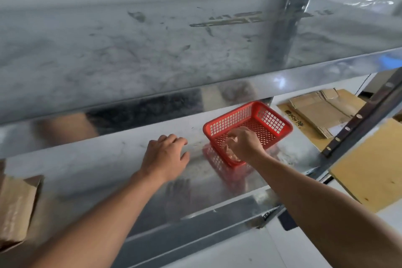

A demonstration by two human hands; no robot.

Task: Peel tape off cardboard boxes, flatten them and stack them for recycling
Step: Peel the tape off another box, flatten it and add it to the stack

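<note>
- The flattened cardboard boxes (pixel 322 113) lie in a low pile at the right, behind the shelf's dark upright post (pixel 359 119). They rest on a larger brown cardboard sheet (pixel 369 167) that spreads toward the lower right.
- One more cardboard box (pixel 15 206), brown and creased, stands at the lower left edge, only partly in view.
- A red plastic basket (pixel 272 118) with a grid wall sits on the metal shelf (pixel 108 163), turned a little sideways, near the shelf's right end.
- The right hand (pixel 243 143) hangs over the near corner of the basket with its fingers curled downward into it. Something pale and crumpled shows just under the fingers, but it is too blurred to tell what it is or if the hand pinches it.
- The left hand (pixel 165 154) rests on the bare shelf, just left of the basket and not touching it. Its fingers are relaxed, slightly bent, and hold nothing.
- Both forearms reach in from the bottom of the view, and the shiny metal reflects them and the basket.
- Above them an upper shelf (pixel 152 50) of scratched grey metal fills the top half of the view.
</note>
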